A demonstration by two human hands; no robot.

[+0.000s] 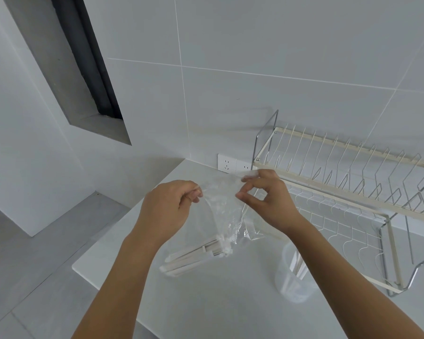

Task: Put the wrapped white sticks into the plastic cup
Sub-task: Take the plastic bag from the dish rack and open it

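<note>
Both hands hold a clear plastic bag (224, 211) up above the white counter (206, 302). My left hand (168, 207) pinches the bag's left top edge, and my right hand (264, 198) pinches its right top edge. A bundle of wrapped white sticks (191, 256) hangs out of the bag's lower end, tilted down to the left. The translucent plastic cup (289, 277) stands on the counter under my right forearm, with a few white sticks upright inside it.
A cream and chrome wire dish rack (353, 192) fills the counter's right side against the tiled wall. A white double socket (233, 163) sits on the wall behind the hands. The counter's left edge drops to a grey tiled floor (34, 265).
</note>
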